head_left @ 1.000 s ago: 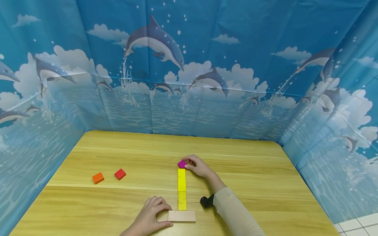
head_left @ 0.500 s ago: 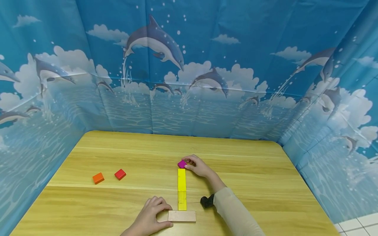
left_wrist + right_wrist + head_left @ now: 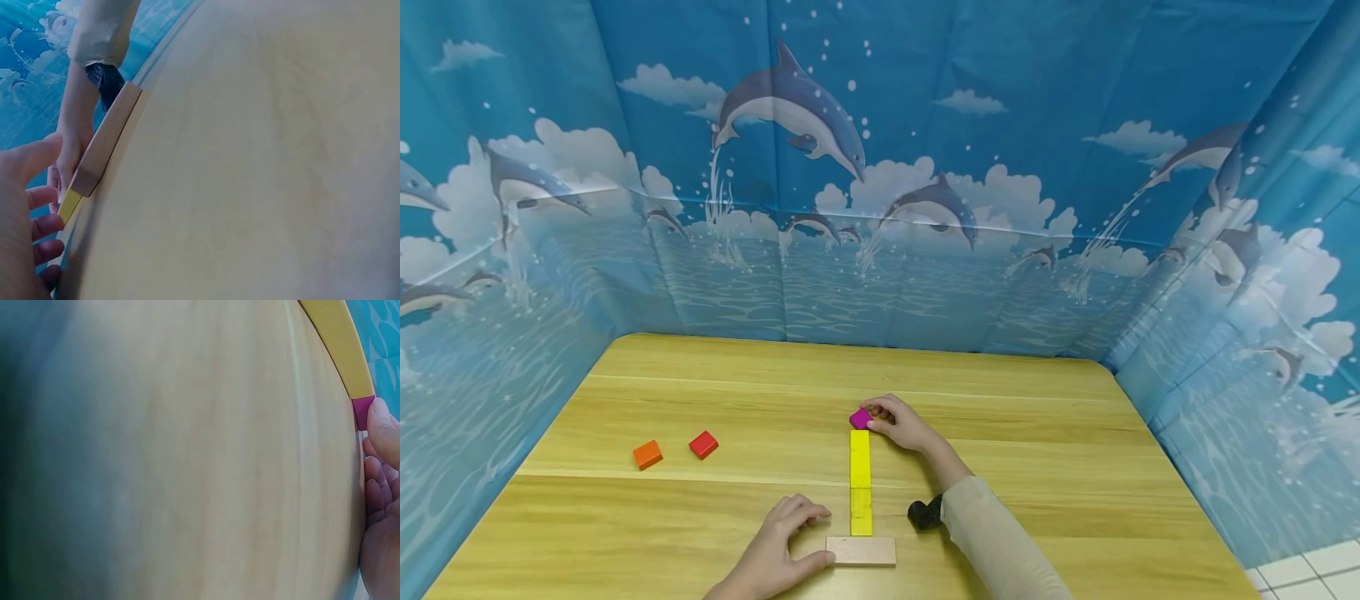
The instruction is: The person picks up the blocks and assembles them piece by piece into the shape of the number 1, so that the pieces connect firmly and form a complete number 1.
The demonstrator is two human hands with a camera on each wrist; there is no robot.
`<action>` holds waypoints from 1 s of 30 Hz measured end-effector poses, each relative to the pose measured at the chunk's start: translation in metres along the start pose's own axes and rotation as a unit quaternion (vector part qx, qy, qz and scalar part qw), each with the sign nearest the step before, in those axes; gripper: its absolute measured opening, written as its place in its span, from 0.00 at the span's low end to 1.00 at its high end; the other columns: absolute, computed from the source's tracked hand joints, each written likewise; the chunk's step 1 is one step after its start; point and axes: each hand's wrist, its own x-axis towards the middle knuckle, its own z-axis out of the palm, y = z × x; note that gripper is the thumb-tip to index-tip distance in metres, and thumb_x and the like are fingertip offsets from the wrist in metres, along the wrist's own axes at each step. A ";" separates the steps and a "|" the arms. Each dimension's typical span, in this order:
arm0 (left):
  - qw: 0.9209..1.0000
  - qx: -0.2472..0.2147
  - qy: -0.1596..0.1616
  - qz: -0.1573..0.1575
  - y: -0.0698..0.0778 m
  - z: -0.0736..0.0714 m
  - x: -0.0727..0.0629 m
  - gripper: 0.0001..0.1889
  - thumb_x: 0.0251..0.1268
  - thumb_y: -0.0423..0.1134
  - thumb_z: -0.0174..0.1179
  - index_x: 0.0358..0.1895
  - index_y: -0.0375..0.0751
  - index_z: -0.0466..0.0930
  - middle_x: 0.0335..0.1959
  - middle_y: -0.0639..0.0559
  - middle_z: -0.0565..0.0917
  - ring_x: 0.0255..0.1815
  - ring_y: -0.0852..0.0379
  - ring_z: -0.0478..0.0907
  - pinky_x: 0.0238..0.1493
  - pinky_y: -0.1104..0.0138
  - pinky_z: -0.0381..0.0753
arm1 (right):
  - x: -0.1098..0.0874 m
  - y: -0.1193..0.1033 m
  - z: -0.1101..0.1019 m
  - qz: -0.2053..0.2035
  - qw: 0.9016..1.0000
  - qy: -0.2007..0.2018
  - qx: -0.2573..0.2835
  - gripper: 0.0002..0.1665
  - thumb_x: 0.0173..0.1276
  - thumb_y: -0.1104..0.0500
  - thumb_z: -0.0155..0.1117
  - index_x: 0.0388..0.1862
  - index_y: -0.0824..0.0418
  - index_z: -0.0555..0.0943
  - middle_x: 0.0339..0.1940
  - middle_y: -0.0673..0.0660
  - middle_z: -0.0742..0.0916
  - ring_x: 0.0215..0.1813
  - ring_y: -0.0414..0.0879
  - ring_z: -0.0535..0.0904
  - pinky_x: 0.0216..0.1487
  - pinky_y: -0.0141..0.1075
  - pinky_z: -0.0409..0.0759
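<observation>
In the head view a column of yellow wooden blocks (image 3: 860, 460) lies on the table, running away from me. Across its near end sits a plain wood-coloured block (image 3: 861, 552). My right hand (image 3: 901, 423) pinches a small magenta block (image 3: 861, 418) at the column's far end. In the right wrist view the thumb (image 3: 379, 419) presses against that magenta block, which meets the yellow one. My left hand (image 3: 781, 546) is spread beside the plain block, its thumb tip at the left end and its other fingers raised off it. The left wrist view shows these fingers (image 3: 47, 225) apart.
An orange block (image 3: 647, 454) and a red block (image 3: 703, 445) lie on the left part of the wooden table (image 3: 1000, 400). A black device (image 3: 924, 513) sticks out at my right sleeve. A blue dolphin curtain (image 3: 880, 275) encloses the table's back and sides.
My left hand's fingers have come away from the plain block and opened, the thumb staying near its end. The right hand keeps its pinch on the magenta block in the same place.
</observation>
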 end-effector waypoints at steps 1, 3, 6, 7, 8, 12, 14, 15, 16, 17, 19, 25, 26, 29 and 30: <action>1.000 -0.010 -0.001 -0.012 0.000 -0.001 0.001 0.21 0.49 0.50 0.68 0.46 0.48 0.77 0.36 0.65 0.73 0.38 0.65 0.67 0.40 0.68 0.69 | 0.001 0.004 0.001 0.003 1.000 0.002 -0.002 0.18 0.67 0.63 0.54 0.55 0.66 0.74 0.42 0.60 0.76 0.40 0.47 0.69 0.43 0.38 0.68; 0.999 -0.023 0.000 -0.037 0.001 -0.005 0.002 0.21 0.49 0.49 0.68 0.46 0.47 0.77 0.36 0.63 0.73 0.39 0.63 0.66 0.39 0.69 0.70 | 0.002 0.011 0.003 0.009 1.000 0.002 -0.005 0.18 0.67 0.61 0.54 0.55 0.62 0.74 0.42 0.57 0.76 0.40 0.45 0.68 0.43 0.36 0.69; 0.997 -0.010 0.014 -0.070 0.001 -0.013 0.003 0.21 0.48 0.49 0.68 0.46 0.49 0.78 0.37 0.64 0.74 0.39 0.64 0.67 0.41 0.66 0.68 | 0.004 0.015 0.004 0.012 1.000 0.000 0.005 0.18 0.67 0.61 0.55 0.55 0.61 0.75 0.41 0.55 0.75 0.40 0.45 0.68 0.43 0.36 0.69; 0.997 0.000 0.021 -0.076 0.001 -0.016 0.004 0.21 0.47 0.49 0.69 0.46 0.49 0.78 0.37 0.64 0.74 0.39 0.64 0.67 0.42 0.64 0.67 | 0.004 0.015 0.004 0.012 1.000 -0.001 0.007 0.18 0.67 0.61 0.55 0.55 0.60 0.75 0.41 0.55 0.75 0.40 0.45 0.68 0.43 0.36 0.69; 0.996 0.012 0.029 -0.082 0.000 -0.019 0.004 0.21 0.46 0.49 0.69 0.46 0.49 0.78 0.37 0.65 0.74 0.39 0.64 0.67 0.42 0.63 0.66 | 0.004 0.016 0.003 0.012 1.000 -0.002 0.006 0.18 0.67 0.61 0.55 0.55 0.60 0.75 0.41 0.55 0.75 0.40 0.45 0.68 0.43 0.36 0.69; 0.993 0.054 0.059 -0.092 -0.004 -0.033 0.006 0.22 0.44 0.47 0.70 0.46 0.48 0.78 0.37 0.63 0.75 0.39 0.63 0.68 0.43 0.58 0.64 | 0.004 0.016 0.003 0.007 1.000 -0.003 -0.003 0.18 0.67 0.61 0.55 0.55 0.61 0.75 0.41 0.54 0.75 0.41 0.44 0.68 0.44 0.36 0.69; 0.991 0.064 0.068 -0.096 -0.008 -0.040 0.006 0.23 0.43 0.46 0.71 0.46 0.47 0.78 0.38 0.61 0.76 0.40 0.61 0.69 0.43 0.57 0.64 | 0.004 0.016 0.003 0.007 1.000 -0.003 -0.006 0.18 0.67 0.61 0.55 0.55 0.61 0.75 0.41 0.54 0.75 0.41 0.44 0.68 0.44 0.35 0.69; 0.990 0.068 0.073 -0.100 -0.009 -0.044 0.006 0.23 0.44 0.45 0.71 0.46 0.46 0.78 0.38 0.60 0.76 0.40 0.60 0.69 0.43 0.56 0.64 | 0.004 0.016 0.003 0.007 1.000 -0.003 -0.007 0.18 0.67 0.61 0.55 0.55 0.61 0.75 0.40 0.54 0.75 0.40 0.44 0.68 0.43 0.35 0.69; 0.989 0.070 0.076 -0.102 -0.012 -0.047 0.006 0.23 0.44 0.45 0.70 0.47 0.46 0.78 0.38 0.58 0.76 0.41 0.59 0.69 0.44 0.55 0.64 | 0.004 0.016 0.003 0.007 1.000 -0.002 -0.008 0.18 0.67 0.61 0.55 0.55 0.61 0.75 0.40 0.54 0.75 0.40 0.44 0.68 0.43 0.35 0.69; 0.989 0.072 0.079 -0.105 -0.014 -0.050 0.006 0.23 0.44 0.45 0.70 0.47 0.44 0.78 0.39 0.57 0.76 0.41 0.58 0.69 0.44 0.54 0.64 | 0.004 0.017 0.004 0.008 1.000 -0.002 -0.009 0.18 0.67 0.61 0.55 0.55 0.60 0.75 0.40 0.54 0.75 0.40 0.44 0.68 0.43 0.35 0.69; 0.987 0.076 0.086 -0.112 -0.018 -0.057 0.005 0.24 0.45 0.44 0.70 0.48 0.43 0.78 0.39 0.55 0.77 0.43 0.56 0.70 0.46 0.51 0.63 | 0.004 0.017 0.004 0.009 1.000 -0.001 -0.010 0.18 0.67 0.61 0.55 0.55 0.60 0.75 0.40 0.54 0.75 0.40 0.44 0.68 0.43 0.35 0.69; 0.982 0.099 0.111 -0.116 -0.030 -0.077 0.004 0.27 0.44 0.43 0.71 0.50 0.39 0.76 0.43 0.48 0.76 0.49 0.45 0.68 0.50 0.43 0.56 | 0.004 0.016 0.003 0.006 1.000 -0.002 -0.011 0.17 0.67 0.61 0.55 0.55 0.61 0.75 0.40 0.54 0.75 0.40 0.44 0.68 0.43 0.35 0.69; 0.981 0.107 0.113 -0.117 -0.032 -0.080 0.004 0.27 0.44 0.44 0.71 0.50 0.39 0.76 0.44 0.47 0.76 0.49 0.44 0.68 0.49 0.42 0.55 | 0.004 0.016 0.003 0.006 1.000 -0.002 -0.011 0.17 0.67 0.61 0.55 0.55 0.61 0.75 0.40 0.54 0.75 0.40 0.44 0.68 0.43 0.35 0.69; 0.977 0.123 0.123 -0.123 -0.038 -0.089 0.004 0.28 0.43 0.44 0.71 0.51 0.39 0.75 0.45 0.45 0.75 0.49 0.42 0.67 0.49 0.42 0.55 | 0.004 0.015 0.003 0.007 1.000 -0.003 -0.008 0.17 0.67 0.61 0.55 0.55 0.60 0.75 0.40 0.54 0.75 0.40 0.44 0.68 0.43 0.35 0.69; 0.976 0.126 0.125 -0.126 -0.040 -0.092 0.003 0.28 0.44 0.44 0.71 0.51 0.39 0.74 0.46 0.45 0.75 0.49 0.42 0.66 0.48 0.42 0.55 | 0.004 0.015 0.003 0.009 1.000 -0.003 -0.006 0.17 0.67 0.61 0.55 0.55 0.60 0.75 0.40 0.54 0.75 0.40 0.44 0.68 0.43 0.35 0.69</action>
